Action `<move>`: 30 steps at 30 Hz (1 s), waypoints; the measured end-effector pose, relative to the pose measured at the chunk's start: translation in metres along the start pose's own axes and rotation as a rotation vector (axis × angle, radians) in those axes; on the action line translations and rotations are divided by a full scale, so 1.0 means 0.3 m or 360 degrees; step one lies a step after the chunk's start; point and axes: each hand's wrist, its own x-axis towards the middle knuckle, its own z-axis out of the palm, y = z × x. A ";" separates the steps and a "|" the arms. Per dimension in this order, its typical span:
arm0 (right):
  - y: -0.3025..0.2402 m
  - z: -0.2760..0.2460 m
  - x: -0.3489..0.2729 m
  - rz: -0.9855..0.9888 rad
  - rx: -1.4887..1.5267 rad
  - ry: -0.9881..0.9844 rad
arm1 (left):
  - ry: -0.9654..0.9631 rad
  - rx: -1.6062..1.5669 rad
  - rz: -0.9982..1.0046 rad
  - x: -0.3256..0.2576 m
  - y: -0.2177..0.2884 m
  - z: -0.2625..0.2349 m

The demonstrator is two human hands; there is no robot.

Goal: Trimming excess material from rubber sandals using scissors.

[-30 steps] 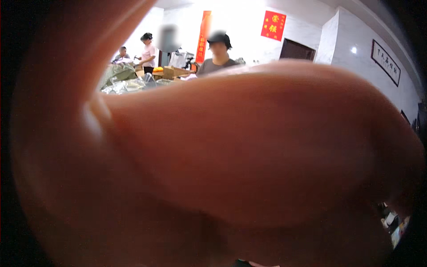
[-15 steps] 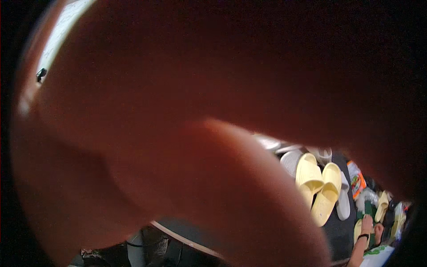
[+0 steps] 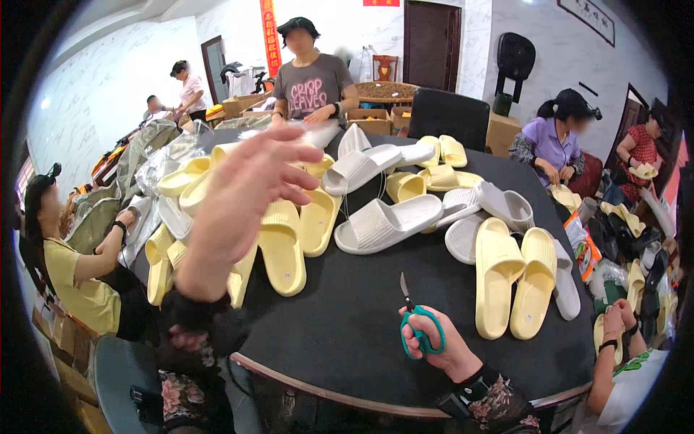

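My left hand (image 3: pixel 246 192) is raised over the left half of the table, slightly blurred, its fingers apart and nothing in it. Behind and below it lie several yellow slide sandals (image 3: pixel 280 249), partly hidden by the hand. In my right hand (image 3: pixel 450 347), near the front edge, is a pair of scissors (image 3: pixel 421 333) with teal handles; its dark blade tips point up and away from me. A light grey slide sandal (image 3: pixel 390 223) rests beyond the scissors at mid-table. To the right of that stands a pair of yellow slide sandals (image 3: pixel 500 278), toes away from their heels.
The black tabletop (image 3: pixel 340 311) carries a heap of grey and yellow sandals. Across it stands a person in a dark T-shirt (image 3: pixel 312 79); others sit at left and right. A black chair (image 3: pixel 450 119) is at the far edge, and a grey stool (image 3: pixel 119 376) at lower left.
Half a second ago a hand or arm close to the camera covered most of the view. Now it has moved away, and both my hands and the table show.
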 end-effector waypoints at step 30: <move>-0.143 0.226 -0.072 0.0080 0.0013 -0.0297 | 0.0426 0.1364 -0.0207 0.197 -0.934 -0.141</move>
